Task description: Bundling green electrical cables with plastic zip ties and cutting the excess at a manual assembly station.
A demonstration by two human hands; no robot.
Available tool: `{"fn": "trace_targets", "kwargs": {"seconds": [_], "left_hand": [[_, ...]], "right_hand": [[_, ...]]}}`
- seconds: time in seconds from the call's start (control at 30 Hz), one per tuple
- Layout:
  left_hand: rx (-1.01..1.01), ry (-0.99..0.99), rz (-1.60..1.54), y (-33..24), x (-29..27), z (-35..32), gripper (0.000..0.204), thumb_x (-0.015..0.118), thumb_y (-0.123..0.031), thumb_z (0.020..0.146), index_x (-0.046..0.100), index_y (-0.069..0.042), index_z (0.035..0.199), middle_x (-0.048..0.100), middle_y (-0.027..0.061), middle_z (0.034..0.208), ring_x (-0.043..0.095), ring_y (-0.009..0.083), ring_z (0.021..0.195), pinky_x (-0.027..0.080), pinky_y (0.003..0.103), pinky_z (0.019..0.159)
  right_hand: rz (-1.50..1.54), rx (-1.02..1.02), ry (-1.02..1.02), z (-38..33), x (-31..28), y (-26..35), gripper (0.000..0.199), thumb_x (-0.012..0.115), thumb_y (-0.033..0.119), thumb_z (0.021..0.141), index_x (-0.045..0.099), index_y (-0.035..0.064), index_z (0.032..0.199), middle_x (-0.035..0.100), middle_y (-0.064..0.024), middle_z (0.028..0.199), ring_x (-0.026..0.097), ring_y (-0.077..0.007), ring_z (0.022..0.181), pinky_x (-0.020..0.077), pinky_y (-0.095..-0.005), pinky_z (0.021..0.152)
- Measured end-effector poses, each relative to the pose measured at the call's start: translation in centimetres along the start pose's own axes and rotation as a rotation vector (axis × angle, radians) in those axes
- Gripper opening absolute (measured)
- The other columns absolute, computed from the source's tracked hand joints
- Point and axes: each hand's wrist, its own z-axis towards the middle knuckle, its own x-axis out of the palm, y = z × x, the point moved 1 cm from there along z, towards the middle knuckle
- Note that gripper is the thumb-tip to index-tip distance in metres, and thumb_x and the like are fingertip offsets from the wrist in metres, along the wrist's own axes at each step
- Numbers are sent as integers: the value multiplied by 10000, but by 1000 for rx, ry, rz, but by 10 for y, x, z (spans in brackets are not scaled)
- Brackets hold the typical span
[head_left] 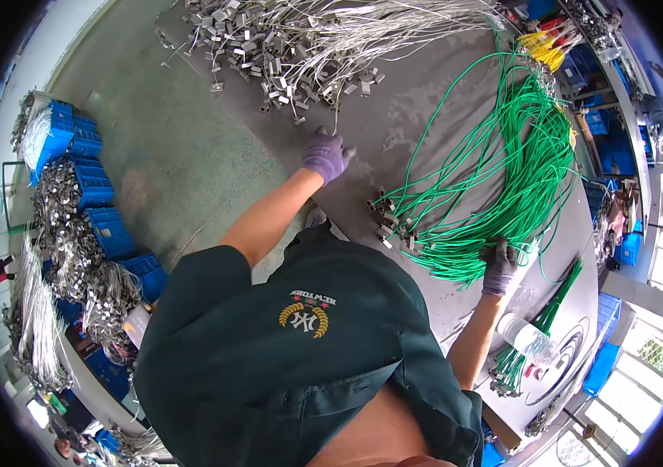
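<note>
My left hand point(327, 157), in a purple glove, reaches over the table's left edge. Its fingers are curled at the end of a thin white cable point(337, 121), which runs up toward a heap of white cables point(394, 29) with grey metal connectors point(269, 66). The thumb stands out to the right. My right hand point(499, 268), also gloved, is at the near edge of a large bundle of green cables point(530, 156), its fingers bent over some strands. Dark connectors point(390, 222) end the green cables at their left, between my hands. The fingertips of the right hand are partly hidden.
The grey table point(440, 101) curves around me. A clear plastic bottle point(530, 340) lies at the right beside a smaller green cable bundle point(509, 366). Yellow cables point(545, 50) lie at the far right. Blue crates point(110, 232) and piled cables line the left side.
</note>
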Motion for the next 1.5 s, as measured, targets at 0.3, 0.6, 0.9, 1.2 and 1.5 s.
{"fn": "trace_targets", "kwargs": {"seconds": [0.3,0.6,0.9,1.2,1.5], "left_hand": [[-296,-33,-19,18,44,29,378,559,-343,781,539,-64,1035,621,222,863,616,344,805,479,427,726],[-271,124,-124,-7,-8,-185,225,489,-220,842,501,-54,994,609,208,810,582,414,791,467,467,701],[-403,105,-250,-38,-23,-452,225,455,-222,863,558,-44,955,602,204,905,563,392,857,454,458,747],[-327,173,-290,2,43,-604,260,586,-264,812,557,-18,893,585,175,698,567,330,589,465,429,575],[-855,-168,-1191,-3,53,-510,82,562,-101,830,624,-49,814,499,-34,600,443,55,515,361,216,468]], "right_hand": [[-38,-82,56,29,-18,-14,261,522,218,901,558,-28,983,637,-118,805,611,-163,578,514,-253,520],[-50,60,710,39,102,-36,293,525,202,886,546,-3,1095,648,-122,844,630,-169,612,513,-274,538],[-287,185,1108,12,342,-162,149,534,193,849,640,103,901,641,-35,847,620,-168,772,495,-310,614],[-1287,-1018,867,51,402,-180,275,359,233,927,614,133,902,620,-62,779,612,-191,709,504,-309,630],[307,696,878,-99,332,-139,214,517,215,871,582,29,954,597,-81,790,611,-207,699,488,-324,565]]}}
